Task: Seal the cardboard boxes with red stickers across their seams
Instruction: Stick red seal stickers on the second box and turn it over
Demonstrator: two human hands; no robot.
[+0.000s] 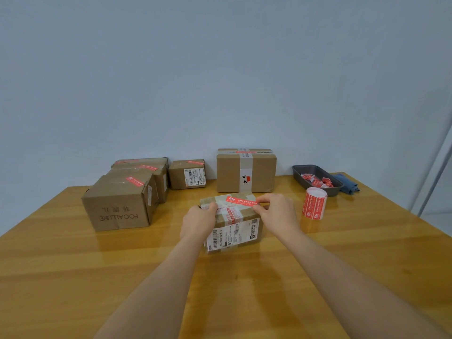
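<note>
L hand (pixel 199 220) grips box (pixel 232 222) mid-table (pixel 73 265); R hand (pixel 275 212) pinches red sticker (pixel 242 200) end on box top. Sticker roll (pixel 314 203) stands just right; sealed boxes (pixel 122 199) line far edge.

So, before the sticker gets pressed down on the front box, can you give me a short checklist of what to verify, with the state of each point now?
1. Box held steady: ok. The left hand grips the left top edge of the front box.
2. Sticker in hand: ok. The right hand pinches the right end of the red sticker.
3. Sticker over the box top: ok, it lies along the far top edge.
4. Sticker crosses the seam: cannot tell, printed tape covers the top.
5. Sticker stuck flat: cannot tell.
6. More stickers close by: ok. The sticker roll stands upright right of the box.
</note>
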